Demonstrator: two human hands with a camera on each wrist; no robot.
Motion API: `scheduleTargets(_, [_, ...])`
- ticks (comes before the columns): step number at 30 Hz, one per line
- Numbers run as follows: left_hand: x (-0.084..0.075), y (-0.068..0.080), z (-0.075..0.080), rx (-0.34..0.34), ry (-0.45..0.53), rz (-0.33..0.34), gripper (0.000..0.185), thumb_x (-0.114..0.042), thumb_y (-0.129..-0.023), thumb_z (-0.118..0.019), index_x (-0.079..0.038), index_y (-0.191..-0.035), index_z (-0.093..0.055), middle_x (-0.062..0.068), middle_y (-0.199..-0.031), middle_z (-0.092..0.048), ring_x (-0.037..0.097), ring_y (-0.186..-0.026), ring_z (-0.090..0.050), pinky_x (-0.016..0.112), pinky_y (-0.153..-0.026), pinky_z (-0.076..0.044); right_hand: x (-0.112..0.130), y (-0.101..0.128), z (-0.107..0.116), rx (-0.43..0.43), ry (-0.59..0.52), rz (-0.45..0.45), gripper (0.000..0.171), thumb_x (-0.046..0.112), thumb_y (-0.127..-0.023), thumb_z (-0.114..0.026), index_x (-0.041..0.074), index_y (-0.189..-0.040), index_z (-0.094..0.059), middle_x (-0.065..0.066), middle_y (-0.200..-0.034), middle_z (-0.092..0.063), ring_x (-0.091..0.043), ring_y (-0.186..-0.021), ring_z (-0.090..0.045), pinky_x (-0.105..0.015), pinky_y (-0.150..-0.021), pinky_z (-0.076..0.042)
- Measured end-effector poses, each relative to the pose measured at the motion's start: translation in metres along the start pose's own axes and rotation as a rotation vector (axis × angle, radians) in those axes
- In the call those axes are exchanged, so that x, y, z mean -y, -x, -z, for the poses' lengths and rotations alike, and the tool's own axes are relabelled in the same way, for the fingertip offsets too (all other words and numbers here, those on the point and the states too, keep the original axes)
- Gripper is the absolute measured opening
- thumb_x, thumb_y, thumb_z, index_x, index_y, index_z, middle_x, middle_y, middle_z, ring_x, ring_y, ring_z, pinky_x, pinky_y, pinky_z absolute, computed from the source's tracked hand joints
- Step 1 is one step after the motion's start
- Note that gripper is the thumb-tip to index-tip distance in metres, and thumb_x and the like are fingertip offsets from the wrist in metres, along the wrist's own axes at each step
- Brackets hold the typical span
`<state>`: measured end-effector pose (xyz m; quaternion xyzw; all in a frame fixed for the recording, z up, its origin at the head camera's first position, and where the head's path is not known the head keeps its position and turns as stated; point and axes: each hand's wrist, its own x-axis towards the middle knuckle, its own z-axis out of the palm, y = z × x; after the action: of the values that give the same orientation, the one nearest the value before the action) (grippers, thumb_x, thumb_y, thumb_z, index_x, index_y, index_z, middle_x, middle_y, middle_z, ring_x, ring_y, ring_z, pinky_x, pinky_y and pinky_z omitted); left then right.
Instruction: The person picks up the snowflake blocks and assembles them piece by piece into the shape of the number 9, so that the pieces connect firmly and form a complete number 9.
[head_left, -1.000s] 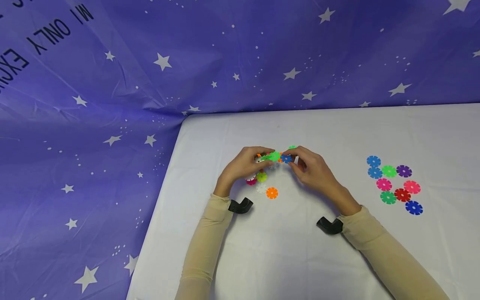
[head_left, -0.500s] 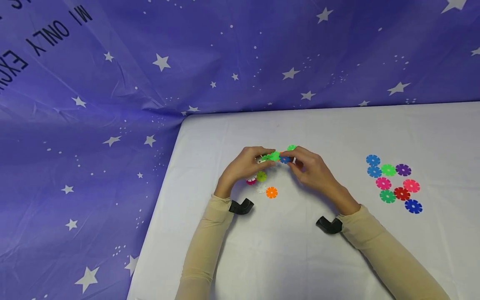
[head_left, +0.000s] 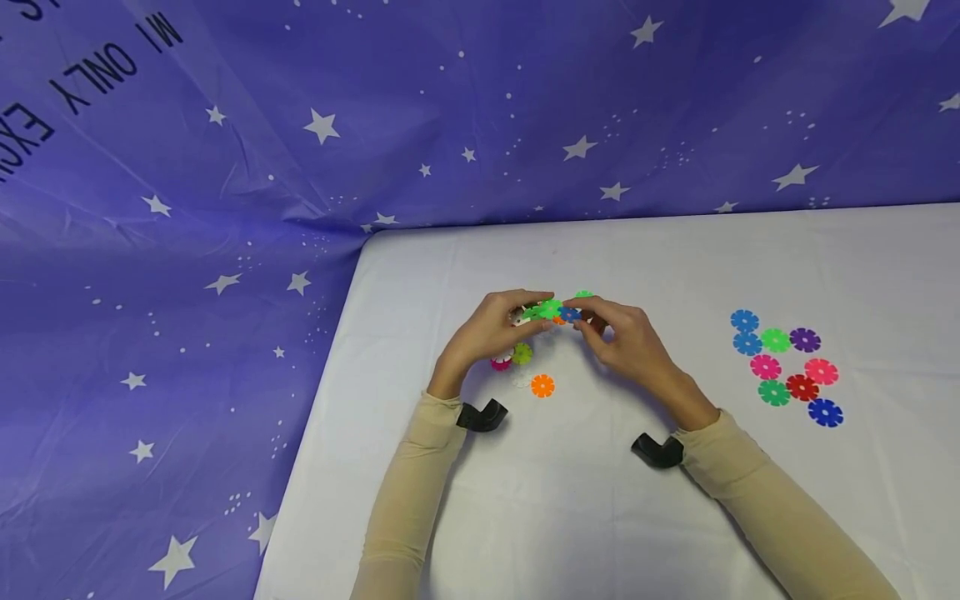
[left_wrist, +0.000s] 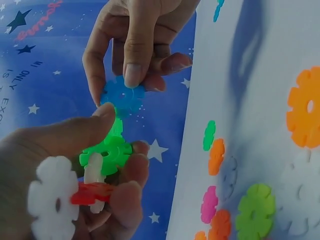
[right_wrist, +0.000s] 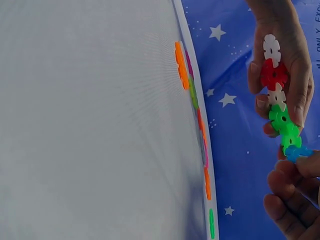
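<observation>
Blue disc point(left_wrist: 122, 95) sat pinched in the right hand point(head_left: 626, 342), touching the green end of a linked chain point(right_wrist: 280, 112) that the left hand point(head_left: 491, 329) gripped above the table point(head_left: 675, 250).

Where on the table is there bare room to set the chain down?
Bare cloth lies between the right hand and the loose disc cluster, and along the table between the forearms. It is crowded under the left hand, by the orange disc.
</observation>
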<state>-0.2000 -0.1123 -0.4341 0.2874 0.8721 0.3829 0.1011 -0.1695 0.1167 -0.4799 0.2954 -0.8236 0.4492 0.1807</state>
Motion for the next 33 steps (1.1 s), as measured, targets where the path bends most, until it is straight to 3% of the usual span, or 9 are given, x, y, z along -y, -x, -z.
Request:
scheduleTargets(5, [0.001,-0.001,-0.003,-0.035,0.027,0.022,0.036,-0.024,-0.091,-0.072,-0.010,-0.124,-0.068,0.006,-0.110,-0.071,0.013,-0.081,-0.062,0.024,-0.072,-0.052,-0.002,0.001,-0.002,0.005,0.018,0.010,0.032,-0.005,-0.083,-0.072,0.006,-0.113,-0.069,-0.004,-0.081,-0.070,-0.008,-0.062,-0.058,-0.033,-0.053,-0.048])
scheduleTargets(14, [-0.001,-0.004,-0.014,-0.105,0.024,0.018,0.035,-0.025,-0.088,-0.074,-0.009,-0.119,-0.071,0.004,-0.108,-0.072,0.011,-0.086,-0.061,0.026,-0.081,-0.051,-0.006,0.003,-0.006,-0.025,-0.024,0.040,0.029,-0.011,-0.081,-0.071,0.002,-0.107,-0.071,-0.011,-0.087,-0.073,-0.011,-0.066,-0.063,-0.033,-0.057,-0.051])
scheduleTargets(19, [-0.005,-0.006,-0.017,-0.110,0.018,0.048,0.036,-0.025,-0.088,-0.074,-0.008,-0.119,-0.070,0.004,-0.104,-0.072,0.013,-0.076,-0.059,0.023,-0.072,-0.049,-0.006,0.004,-0.008,-0.038,-0.023,0.026,0.029,-0.012,-0.081,-0.070,0.001,-0.107,-0.070,-0.011,-0.087,-0.073,-0.012,-0.066,-0.062,-0.034,-0.057,-0.051])
scheduleTargets(24, [-0.005,-0.007,-0.017,-0.083,0.010,0.180,0.038,-0.033,-0.088,-0.074,-0.012,-0.120,-0.069,0.002,-0.105,-0.070,0.014,-0.083,-0.060,0.025,-0.075,-0.049,-0.008,0.003,-0.006,-0.005,0.019,-0.050,0.035,-0.004,-0.085,-0.072,0.004,-0.118,-0.065,-0.006,-0.084,-0.070,-0.012,-0.066,-0.060,-0.033,-0.059,-0.050])
scheduleTargets(27, [-0.001,-0.006,-0.015,-0.088,0.020,0.242,0.039,-0.033,-0.088,-0.075,-0.012,-0.120,-0.068,0.003,-0.108,-0.069,0.016,-0.095,-0.060,0.028,-0.085,-0.050,-0.011,0.003,-0.003,0.021,0.055,-0.131,0.037,0.004,-0.086,-0.073,0.005,-0.122,-0.063,-0.004,-0.081,-0.068,-0.012,-0.065,-0.059,-0.028,-0.061,-0.048])
scheduleTargets(33, [0.009,-0.004,-0.010,-0.118,0.082,0.269,0.035,-0.022,-0.088,-0.074,-0.011,-0.120,-0.065,0.008,-0.104,-0.064,0.021,-0.093,-0.056,0.032,-0.084,-0.048,-0.027,0.001,0.008,0.089,0.076,-0.280,0.032,0.010,-0.088,-0.073,0.004,-0.118,-0.064,-0.005,-0.082,-0.066,-0.015,-0.064,-0.054,-0.027,-0.061,-0.044])
